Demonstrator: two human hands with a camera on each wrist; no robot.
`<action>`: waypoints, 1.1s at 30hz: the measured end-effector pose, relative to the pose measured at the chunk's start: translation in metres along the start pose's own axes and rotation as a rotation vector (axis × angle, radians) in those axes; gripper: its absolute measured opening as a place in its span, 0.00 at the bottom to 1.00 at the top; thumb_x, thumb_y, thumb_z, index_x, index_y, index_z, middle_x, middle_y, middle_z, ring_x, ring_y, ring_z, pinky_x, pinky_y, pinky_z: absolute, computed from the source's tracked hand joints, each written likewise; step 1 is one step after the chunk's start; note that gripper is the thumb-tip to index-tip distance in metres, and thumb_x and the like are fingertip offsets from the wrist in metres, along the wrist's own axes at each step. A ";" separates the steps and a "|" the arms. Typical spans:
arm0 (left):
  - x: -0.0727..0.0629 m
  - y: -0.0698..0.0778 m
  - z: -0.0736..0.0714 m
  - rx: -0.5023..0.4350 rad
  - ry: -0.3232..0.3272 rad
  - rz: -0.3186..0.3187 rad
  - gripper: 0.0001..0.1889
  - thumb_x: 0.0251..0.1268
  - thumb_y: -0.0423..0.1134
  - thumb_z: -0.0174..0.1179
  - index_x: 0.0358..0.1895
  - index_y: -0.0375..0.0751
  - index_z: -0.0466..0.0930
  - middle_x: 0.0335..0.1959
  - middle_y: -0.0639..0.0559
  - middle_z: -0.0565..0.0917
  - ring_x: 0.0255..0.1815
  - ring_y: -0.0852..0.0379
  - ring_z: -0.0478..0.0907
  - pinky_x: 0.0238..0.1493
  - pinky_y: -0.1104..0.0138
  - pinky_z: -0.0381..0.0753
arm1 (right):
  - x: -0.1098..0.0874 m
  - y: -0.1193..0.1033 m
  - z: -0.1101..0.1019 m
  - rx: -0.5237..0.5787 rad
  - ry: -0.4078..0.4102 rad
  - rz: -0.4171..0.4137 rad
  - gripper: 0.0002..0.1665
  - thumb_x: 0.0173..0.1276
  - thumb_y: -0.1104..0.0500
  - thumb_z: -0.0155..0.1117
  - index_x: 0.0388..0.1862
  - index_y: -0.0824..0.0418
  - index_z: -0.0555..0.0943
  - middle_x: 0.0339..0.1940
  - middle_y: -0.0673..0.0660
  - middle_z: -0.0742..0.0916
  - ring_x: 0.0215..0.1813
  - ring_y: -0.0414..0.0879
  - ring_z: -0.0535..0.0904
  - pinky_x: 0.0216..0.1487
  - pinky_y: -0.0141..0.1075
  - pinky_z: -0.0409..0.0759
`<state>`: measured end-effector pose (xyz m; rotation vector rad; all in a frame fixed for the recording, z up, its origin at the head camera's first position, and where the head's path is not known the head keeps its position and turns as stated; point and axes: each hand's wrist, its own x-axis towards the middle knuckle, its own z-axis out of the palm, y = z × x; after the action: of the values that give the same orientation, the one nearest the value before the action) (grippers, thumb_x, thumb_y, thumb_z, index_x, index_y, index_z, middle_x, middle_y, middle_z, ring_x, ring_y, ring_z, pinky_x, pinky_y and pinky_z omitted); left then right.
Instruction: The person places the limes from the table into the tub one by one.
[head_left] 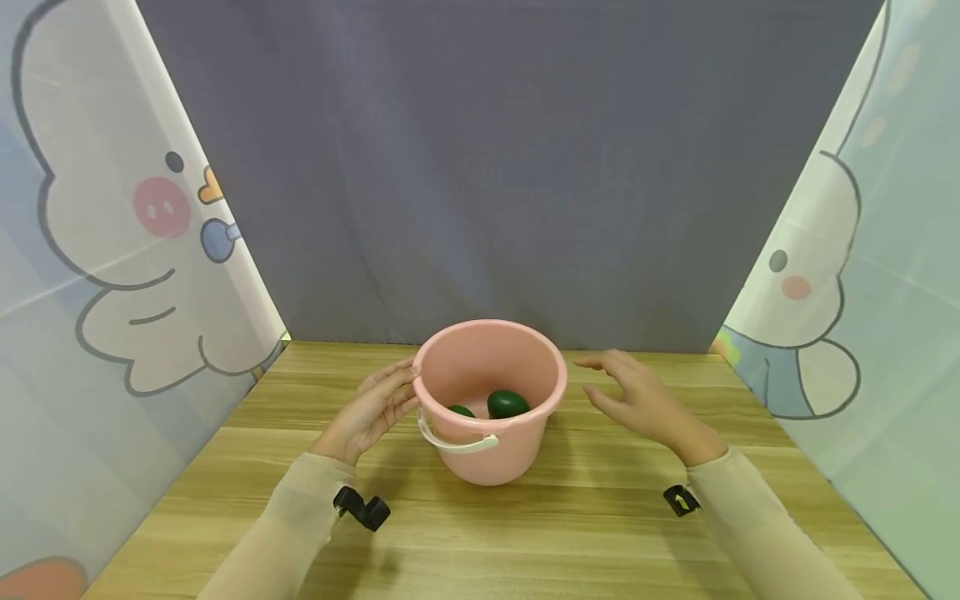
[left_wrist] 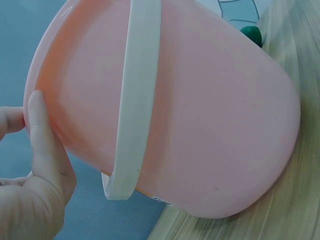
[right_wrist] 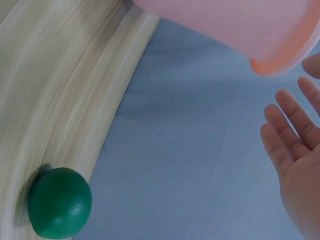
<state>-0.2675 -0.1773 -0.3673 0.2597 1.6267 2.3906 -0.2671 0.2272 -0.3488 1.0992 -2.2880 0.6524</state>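
A pink bucket (head_left: 480, 462) stands on the table, its white handle (head_left: 450, 447) hanging down at the near side. Inside lie two dark green, smooth oval objects, one (head_left: 507, 404) largely visible and another (head_left: 460, 411) partly hidden by the near rim. My left hand (head_left: 372, 408) pinches the bucket's left rim between thumb and fingers. To the right of the bucket, my right hand (head_left: 637, 400) hovers with fingers spread and loosely bent, apart from the rim and holding nothing. A third green, rounded object (right_wrist: 60, 202) rests on the table in the right wrist view.
The wood-grain table (head_left: 570, 542) reaches back to a dark grey curtain (head_left: 487, 167). Cloth panels with cartoon animals hang on the left (head_left: 97, 208) and right (head_left: 900, 250) sides.
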 end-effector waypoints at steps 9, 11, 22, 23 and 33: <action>-0.001 0.000 0.000 0.016 -0.019 0.015 0.28 0.79 0.35 0.52 0.75 0.30 0.57 0.61 0.43 0.73 0.46 0.61 0.81 0.49 0.76 0.84 | -0.011 0.008 0.000 -0.008 -0.021 0.040 0.24 0.66 0.68 0.69 0.61 0.63 0.79 0.55 0.55 0.84 0.58 0.53 0.78 0.53 0.54 0.83; -0.001 -0.001 0.000 0.015 -0.020 0.015 0.28 0.79 0.35 0.52 0.75 0.30 0.57 0.61 0.43 0.72 0.46 0.61 0.81 0.49 0.76 0.84 | -0.014 0.011 -0.001 -0.015 -0.023 0.053 0.24 0.66 0.68 0.69 0.61 0.64 0.79 0.55 0.56 0.84 0.58 0.54 0.78 0.53 0.54 0.84; 0.000 0.000 0.001 0.015 -0.007 0.003 0.28 0.79 0.35 0.53 0.76 0.32 0.58 0.62 0.43 0.72 0.45 0.62 0.81 0.49 0.76 0.84 | -0.042 0.034 -0.001 -0.051 -0.048 0.145 0.22 0.65 0.70 0.69 0.58 0.68 0.80 0.54 0.60 0.84 0.55 0.57 0.80 0.51 0.56 0.83; 0.000 0.001 0.001 0.014 -0.006 0.003 0.28 0.79 0.35 0.52 0.75 0.32 0.58 0.62 0.42 0.72 0.45 0.62 0.81 0.49 0.76 0.84 | -0.045 0.037 -0.001 -0.055 -0.048 0.154 0.22 0.65 0.70 0.68 0.58 0.69 0.80 0.53 0.60 0.84 0.54 0.57 0.80 0.51 0.56 0.83; 0.000 0.000 0.001 -0.001 -0.023 0.013 0.28 0.78 0.34 0.52 0.76 0.31 0.57 0.60 0.43 0.73 0.44 0.62 0.82 0.48 0.76 0.84 | -0.069 0.051 0.001 -0.096 -0.021 0.180 0.20 0.62 0.71 0.69 0.55 0.69 0.81 0.52 0.61 0.85 0.55 0.60 0.79 0.53 0.57 0.79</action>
<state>-0.2676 -0.1766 -0.3671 0.2978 1.6190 2.3891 -0.2712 0.2933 -0.4027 0.8670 -2.4289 0.5941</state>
